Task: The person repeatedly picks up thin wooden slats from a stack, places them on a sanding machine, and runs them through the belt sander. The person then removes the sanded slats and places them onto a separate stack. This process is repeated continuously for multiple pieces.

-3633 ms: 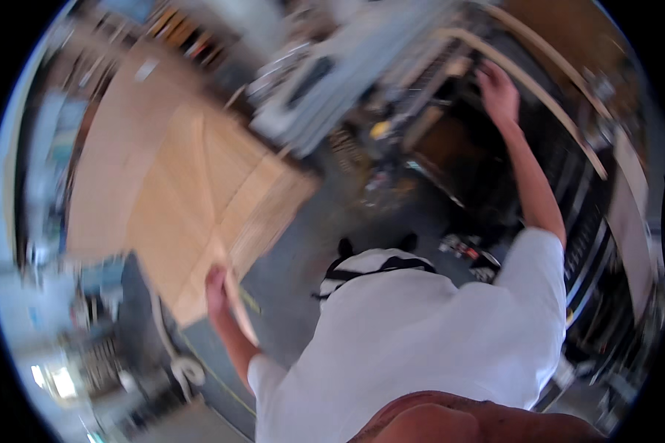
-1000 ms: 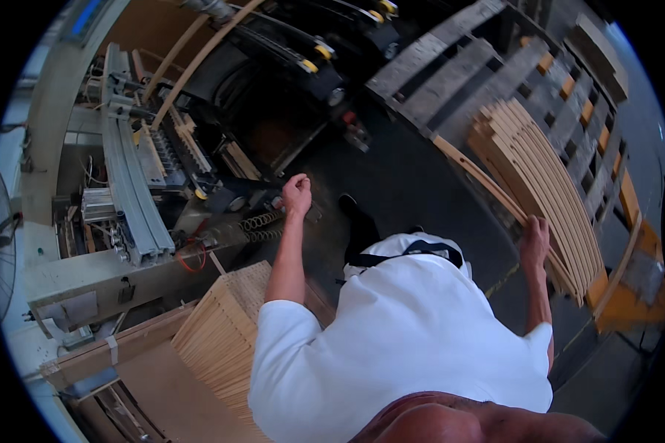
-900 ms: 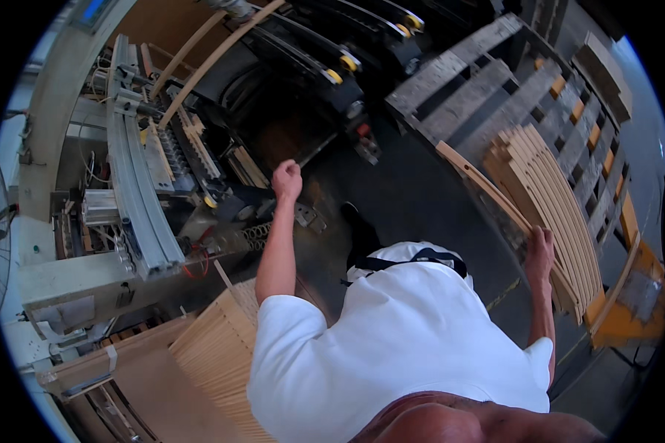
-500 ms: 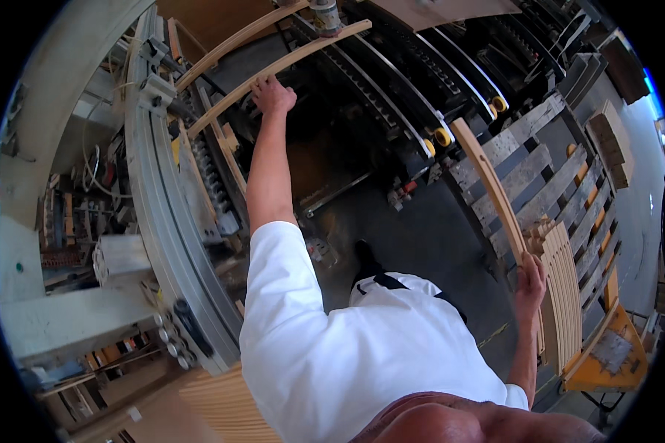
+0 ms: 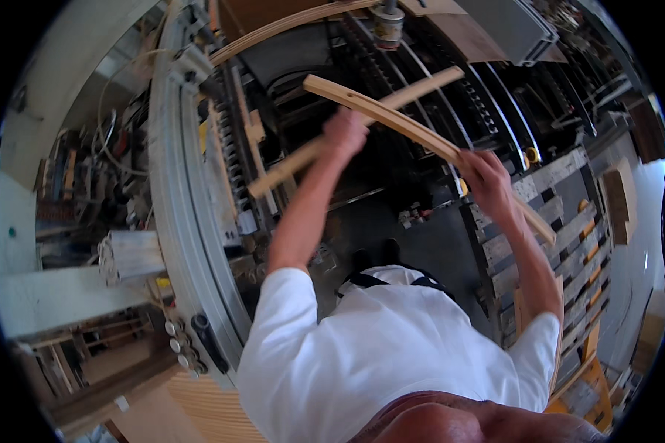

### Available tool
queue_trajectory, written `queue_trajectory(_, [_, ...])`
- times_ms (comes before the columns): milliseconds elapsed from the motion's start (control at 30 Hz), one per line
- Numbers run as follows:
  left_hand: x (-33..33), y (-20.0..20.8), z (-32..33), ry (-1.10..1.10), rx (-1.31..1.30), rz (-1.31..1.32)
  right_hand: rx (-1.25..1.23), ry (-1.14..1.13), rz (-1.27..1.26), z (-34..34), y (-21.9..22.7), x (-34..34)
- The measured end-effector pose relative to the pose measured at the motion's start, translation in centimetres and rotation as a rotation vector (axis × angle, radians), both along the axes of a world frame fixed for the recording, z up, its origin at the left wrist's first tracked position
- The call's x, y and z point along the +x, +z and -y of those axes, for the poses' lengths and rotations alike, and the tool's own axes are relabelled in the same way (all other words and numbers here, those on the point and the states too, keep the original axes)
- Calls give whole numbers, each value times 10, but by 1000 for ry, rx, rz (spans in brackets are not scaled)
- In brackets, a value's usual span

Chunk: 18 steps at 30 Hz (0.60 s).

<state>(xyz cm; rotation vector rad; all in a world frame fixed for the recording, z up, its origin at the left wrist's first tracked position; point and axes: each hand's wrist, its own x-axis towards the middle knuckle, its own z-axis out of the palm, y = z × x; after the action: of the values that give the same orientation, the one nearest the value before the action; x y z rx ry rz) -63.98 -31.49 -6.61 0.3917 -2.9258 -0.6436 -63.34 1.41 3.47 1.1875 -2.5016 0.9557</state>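
Observation:
My left hand (image 5: 345,134), blurred by motion, grips a long pale wooden strip (image 5: 295,164) near its middle. That strip slants from the machine frame up to the far right, over the dark machine bed. A second wooden strip (image 5: 410,127), with a slot near its far end, is in my right hand (image 5: 488,181), fingers wrapped around it. This strip passes above the first one, so the two look crossed. Whether they touch I cannot tell. Farther off, another curved wooden strip (image 5: 288,31) lies across the machine by the clamps.
A metal beam (image 5: 181,214) runs along my left. Black rails with rollers (image 5: 488,103) extend ahead, below a cylindrical machine head (image 5: 387,28). To the right stands a worn wooden pallet (image 5: 528,273). Cut wood (image 5: 207,406) lies at the lower left.
My left hand has drawn its strip off the clamps, toward the right. My right hand has lifted its strip from beside the pallet up and leftward, across the other one.

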Motion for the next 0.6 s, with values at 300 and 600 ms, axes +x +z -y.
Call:
queue_trajectory(300, [152,22,-155,32,346,90,-11,476,-184,214,-76,-150])
queue_trajectory(600, [304,37,-179,517,306,87,138,268,-362,335,-130,-223])
